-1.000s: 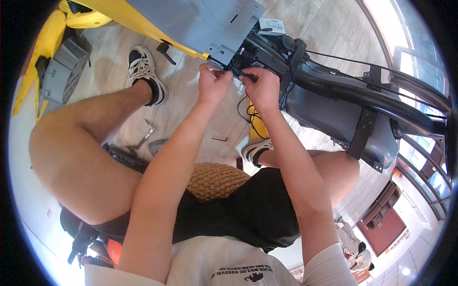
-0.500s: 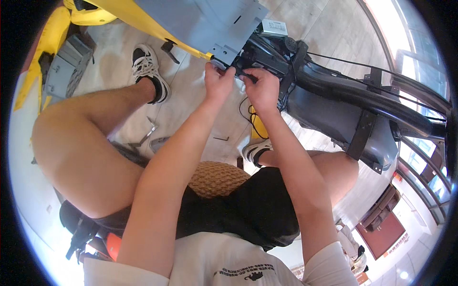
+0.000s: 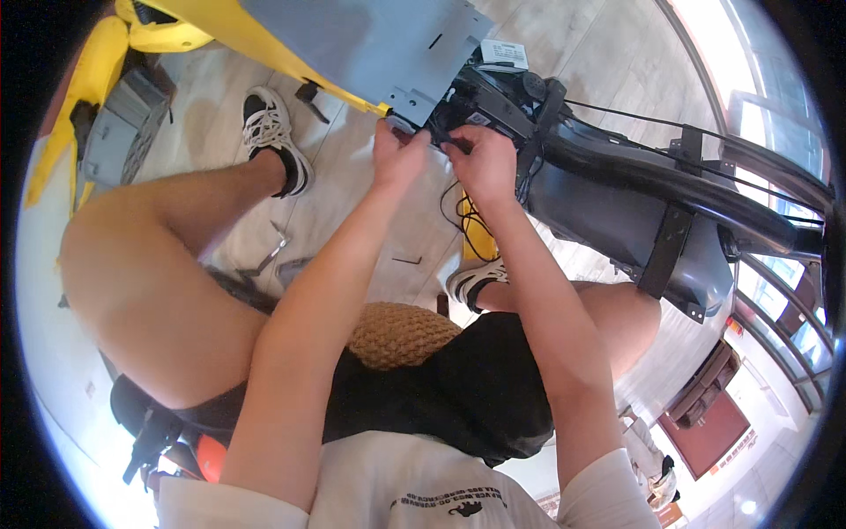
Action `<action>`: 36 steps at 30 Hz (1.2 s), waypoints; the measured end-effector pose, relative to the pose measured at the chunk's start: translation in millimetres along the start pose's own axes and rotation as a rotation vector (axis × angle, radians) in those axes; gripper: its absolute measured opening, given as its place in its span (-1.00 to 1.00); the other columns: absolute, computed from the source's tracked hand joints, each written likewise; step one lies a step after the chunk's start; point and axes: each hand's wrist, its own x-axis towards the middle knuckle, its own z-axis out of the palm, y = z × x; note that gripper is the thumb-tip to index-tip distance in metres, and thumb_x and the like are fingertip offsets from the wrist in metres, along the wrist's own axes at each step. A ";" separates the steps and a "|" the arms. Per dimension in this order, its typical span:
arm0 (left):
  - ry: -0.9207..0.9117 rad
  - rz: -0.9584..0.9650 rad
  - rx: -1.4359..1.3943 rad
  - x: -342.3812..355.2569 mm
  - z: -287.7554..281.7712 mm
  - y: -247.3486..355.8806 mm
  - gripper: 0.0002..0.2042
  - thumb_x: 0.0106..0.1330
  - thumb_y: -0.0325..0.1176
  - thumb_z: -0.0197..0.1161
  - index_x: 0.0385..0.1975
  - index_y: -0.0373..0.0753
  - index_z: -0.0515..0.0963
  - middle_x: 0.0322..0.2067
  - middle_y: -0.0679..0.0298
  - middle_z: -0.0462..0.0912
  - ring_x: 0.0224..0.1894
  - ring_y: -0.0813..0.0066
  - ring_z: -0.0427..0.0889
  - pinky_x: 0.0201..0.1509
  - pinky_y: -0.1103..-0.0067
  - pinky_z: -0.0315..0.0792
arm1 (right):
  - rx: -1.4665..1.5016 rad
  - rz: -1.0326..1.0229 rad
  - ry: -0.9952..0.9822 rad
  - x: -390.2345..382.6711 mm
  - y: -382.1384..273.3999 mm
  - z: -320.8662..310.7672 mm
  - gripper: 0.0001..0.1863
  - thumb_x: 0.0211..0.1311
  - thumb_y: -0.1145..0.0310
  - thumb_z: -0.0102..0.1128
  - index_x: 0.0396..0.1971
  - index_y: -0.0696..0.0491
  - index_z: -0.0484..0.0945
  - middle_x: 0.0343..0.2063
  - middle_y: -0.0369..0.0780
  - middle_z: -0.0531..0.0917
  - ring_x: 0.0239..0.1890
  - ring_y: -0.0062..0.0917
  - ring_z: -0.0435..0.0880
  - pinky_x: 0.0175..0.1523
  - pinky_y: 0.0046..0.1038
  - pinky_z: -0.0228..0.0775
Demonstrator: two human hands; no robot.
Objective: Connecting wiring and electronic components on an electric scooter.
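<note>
Lying between both hands (image 3: 399, 162) (image 3: 485, 166) — black wiring (image 3: 441, 124)

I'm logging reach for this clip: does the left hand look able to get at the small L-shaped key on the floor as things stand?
Probably yes: the L-shaped key lies uncovered on the floor, though the left hand is occupied beside the corner of the grey panel.

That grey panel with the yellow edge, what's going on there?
Someone is working on it bare-handed. The left hand is at the lower corner of the grey panel, and the right hand is close beside it, fingers bent toward some dark parts. What the fingertips grip is too small to tell. Thin black cables loop beside the right forearm, and an L-shaped key lies on the floor.
</note>
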 end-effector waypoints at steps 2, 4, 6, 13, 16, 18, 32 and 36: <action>-0.024 0.007 0.068 0.7 -4.3 1.1 -0.61 0.13 -0.48 0.39 -0.08 -0.38 0.41 -0.34 0.23 0.63 -0.30 0.51 0.62 -0.20 0.55 0.53 | 0.020 -0.013 0.002 0.8 5.8 -0.5 -0.74 0.04 0.31 0.49 -0.27 0.11 0.77 -0.36 -0.06 0.77 -0.32 -0.22 0.78 -0.13 -0.35 0.59; -0.006 -0.006 0.113 -5.8 -7.8 0.8 -0.61 0.15 -0.46 0.39 -0.07 -0.41 0.43 -0.35 0.23 0.64 -0.29 0.50 0.65 -0.19 0.56 0.54 | 0.071 0.016 -0.017 -4.8 10.4 -1.0 -0.75 0.06 0.33 0.48 -0.25 0.11 0.77 -0.33 -0.06 0.77 -0.30 -0.20 0.77 -0.11 -0.33 0.59; -0.015 -0.001 0.068 -15.1 -8.8 1.2 -0.68 0.22 -0.50 0.29 -0.06 -0.38 0.41 -0.32 0.20 0.64 -0.34 0.45 0.65 -0.19 0.55 0.58 | 0.071 -0.008 -0.021 -8.9 11.8 0.2 -0.76 0.07 0.35 0.47 -0.23 0.09 0.77 -0.29 -0.06 0.77 -0.27 -0.20 0.77 -0.10 -0.32 0.59; 0.098 0.058 -0.109 -31.9 -13.2 14.8 -0.71 0.31 -0.42 0.23 -0.06 -0.46 0.45 -0.36 0.18 0.69 -0.40 0.45 0.69 -0.28 0.56 0.58 | 0.049 -0.079 0.039 -10.6 6.4 2.9 -0.76 0.13 0.41 0.40 -0.18 0.08 0.73 -0.26 -0.08 0.75 -0.23 -0.22 0.75 -0.11 -0.31 0.57; 0.131 -0.036 0.260 -29.1 -27.9 22.5 -0.74 0.34 -0.42 0.22 -0.09 -0.47 0.48 -0.39 0.18 0.69 -0.43 0.45 0.69 -0.32 0.57 0.58 | 0.112 -0.039 0.034 -10.8 6.4 2.2 -0.76 0.14 0.42 0.38 -0.17 0.09 0.72 -0.29 -0.09 0.74 -0.26 -0.22 0.75 -0.12 -0.31 0.56; 0.070 -0.016 0.116 -28.7 -26.4 22.9 -0.78 0.37 -0.41 0.22 -0.14 -0.46 0.51 -0.42 0.18 0.69 -0.43 0.45 0.69 -0.32 0.57 0.59 | 0.126 -0.008 0.008 -10.8 7.2 1.7 -0.77 0.14 0.43 0.38 -0.18 0.09 0.72 -0.29 -0.08 0.74 -0.27 -0.22 0.74 -0.12 -0.32 0.56; -0.170 0.005 0.320 3.9 -11.9 1.5 -0.78 0.32 -0.35 0.19 -0.26 -0.44 0.54 -0.51 0.08 0.74 -0.48 0.32 0.76 -0.33 0.42 0.62 | 0.207 0.018 -0.059 -9.0 9.1 3.8 -0.75 0.11 0.51 0.38 -0.16 0.14 0.71 -0.30 -0.05 0.75 -0.28 -0.27 0.77 -0.10 -0.36 0.56; -0.153 0.008 0.288 3.4 -9.7 1.1 -0.78 0.31 -0.35 0.20 -0.27 -0.43 0.54 -0.50 0.07 0.74 -0.49 0.32 0.76 -0.34 0.41 0.62 | 0.153 -0.050 -0.058 -8.2 7.3 6.3 -0.74 0.08 0.55 0.37 -0.17 0.14 0.71 -0.30 -0.06 0.74 -0.25 -0.19 0.75 -0.08 -0.32 0.56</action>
